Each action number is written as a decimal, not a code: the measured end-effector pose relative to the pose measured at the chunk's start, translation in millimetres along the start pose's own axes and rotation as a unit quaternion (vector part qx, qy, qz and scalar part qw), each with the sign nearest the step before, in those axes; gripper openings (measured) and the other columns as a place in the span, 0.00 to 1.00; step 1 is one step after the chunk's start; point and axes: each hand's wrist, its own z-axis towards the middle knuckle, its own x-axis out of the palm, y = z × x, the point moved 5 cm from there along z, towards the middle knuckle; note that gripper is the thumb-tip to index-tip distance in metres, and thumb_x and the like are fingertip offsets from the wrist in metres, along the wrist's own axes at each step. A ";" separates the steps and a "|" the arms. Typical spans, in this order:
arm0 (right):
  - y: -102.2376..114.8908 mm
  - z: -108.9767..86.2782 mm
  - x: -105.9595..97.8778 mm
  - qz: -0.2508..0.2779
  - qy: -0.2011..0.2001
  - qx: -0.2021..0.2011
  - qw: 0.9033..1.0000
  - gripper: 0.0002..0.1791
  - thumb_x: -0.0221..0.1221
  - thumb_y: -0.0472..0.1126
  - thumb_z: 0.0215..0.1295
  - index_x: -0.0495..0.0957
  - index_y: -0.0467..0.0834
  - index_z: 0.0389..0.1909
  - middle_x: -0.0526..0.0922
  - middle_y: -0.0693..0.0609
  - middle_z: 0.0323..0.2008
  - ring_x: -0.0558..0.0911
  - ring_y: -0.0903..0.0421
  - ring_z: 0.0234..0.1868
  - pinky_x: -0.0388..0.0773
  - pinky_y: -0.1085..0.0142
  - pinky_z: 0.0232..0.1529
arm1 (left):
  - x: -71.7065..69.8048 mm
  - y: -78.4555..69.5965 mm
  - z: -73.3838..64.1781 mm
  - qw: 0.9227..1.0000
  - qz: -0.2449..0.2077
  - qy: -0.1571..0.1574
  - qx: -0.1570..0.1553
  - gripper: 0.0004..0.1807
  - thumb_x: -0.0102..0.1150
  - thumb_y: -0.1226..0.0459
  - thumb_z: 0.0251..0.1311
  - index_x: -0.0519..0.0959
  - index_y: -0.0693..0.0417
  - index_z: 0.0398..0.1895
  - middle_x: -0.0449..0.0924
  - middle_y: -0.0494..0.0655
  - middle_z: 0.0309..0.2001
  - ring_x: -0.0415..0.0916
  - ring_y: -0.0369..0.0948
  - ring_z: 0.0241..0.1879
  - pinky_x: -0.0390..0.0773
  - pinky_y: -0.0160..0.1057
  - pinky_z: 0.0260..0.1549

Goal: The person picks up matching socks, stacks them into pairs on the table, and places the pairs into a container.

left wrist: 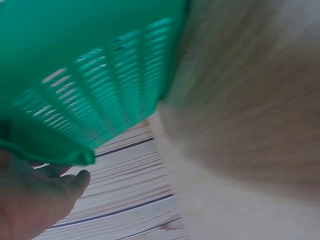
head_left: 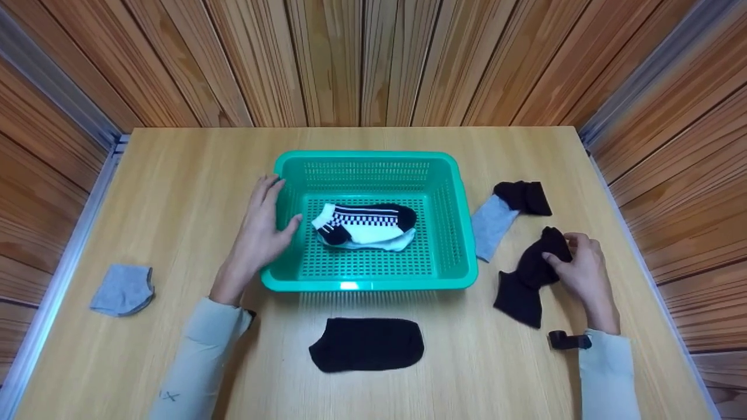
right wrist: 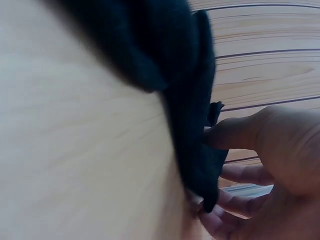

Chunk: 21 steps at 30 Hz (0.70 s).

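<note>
My right hand (head_left: 586, 274) pinches the end of a crumpled black sock (head_left: 531, 268) on the right of the table, thumb on top and fingers beneath. In the right wrist view the dark cloth (right wrist: 192, 115) runs from the thumb and fingertips along the tabletop. At the left rim of a green plastic basket (head_left: 367, 286), my left hand (head_left: 257, 236) rests with its fingers extended and the thumb reaching over the inside. Within the basket lies a black-and-white patterned sock (head_left: 373, 224), on top of a pale sock (head_left: 400, 242).
A black sock (head_left: 367, 344) lies flat in front of the basket. On the far left is a folded grey sock (head_left: 122, 290). Right of the basket, a grey sock (head_left: 493, 227) lies partly under another black sock (head_left: 522, 197). Wooden panels (head_left: 362, 64) stand behind the table.
</note>
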 end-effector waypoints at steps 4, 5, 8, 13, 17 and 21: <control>-4.0 1.4 2.9 0.000 -0.010 0.004 1.000 0.35 0.66 0.41 0.70 0.65 0.23 0.68 0.71 0.22 0.60 0.71 0.27 0.62 0.67 0.39 0.62 | 5.8 5.9 0.4 0.999 -0.015 0.018 -0.023 0.42 0.60 0.58 0.75 0.51 0.58 0.84 0.43 0.53 0.86 0.39 0.55 0.87 0.55 0.60 0.80; -4.9 1.6 3.2 0.000 -0.011 0.007 1.000 0.35 0.66 0.41 0.70 0.66 0.23 0.67 0.72 0.22 0.60 0.72 0.28 0.61 0.67 0.40 0.61 | 6.7 5.9 0.7 0.999 -0.016 0.020 -0.027 0.43 0.60 0.59 0.75 0.50 0.58 0.85 0.43 0.53 0.87 0.41 0.55 0.86 0.56 0.60 0.79; -6.0 2.3 4.3 0.000 -0.007 0.015 1.000 0.34 0.65 0.42 0.71 0.67 0.24 0.68 0.74 0.23 0.59 0.74 0.29 0.60 0.69 0.41 0.60 | 7.9 3.6 1.3 0.999 -0.007 0.022 -0.034 0.43 0.58 0.61 0.76 0.47 0.57 0.85 0.41 0.53 0.87 0.44 0.56 0.86 0.59 0.60 0.78; -7.1 3.7 6.1 0.004 0.008 0.027 1.000 0.33 0.61 0.45 0.75 0.67 0.26 0.69 0.77 0.24 0.59 0.76 0.29 0.61 0.71 0.42 0.62 | 9.6 -1.8 1.6 0.999 0.023 0.022 -0.029 0.41 0.52 0.69 0.76 0.45 0.59 0.85 0.40 0.55 0.87 0.46 0.57 0.85 0.59 0.59 0.78; -7.8 4.9 5.7 0.005 0.001 0.024 1.000 0.30 0.61 0.45 0.75 0.70 0.28 0.68 0.80 0.26 0.56 0.78 0.32 0.58 0.71 0.48 0.58 | 10.5 -2.6 0.8 0.999 0.034 0.024 -0.029 0.40 0.49 0.72 0.76 0.44 0.58 0.86 0.39 0.55 0.87 0.46 0.56 0.85 0.59 0.58 0.78; -6.7 4.8 3.4 0.015 -0.010 0.026 0.999 0.28 0.60 0.45 0.76 0.72 0.30 0.67 0.80 0.28 0.55 0.78 0.34 0.56 0.69 0.56 0.53 | 10.4 -0.8 -0.2 0.999 0.038 0.024 -0.030 0.40 0.49 0.72 0.76 0.44 0.58 0.86 0.39 0.54 0.87 0.47 0.56 0.85 0.60 0.58 0.77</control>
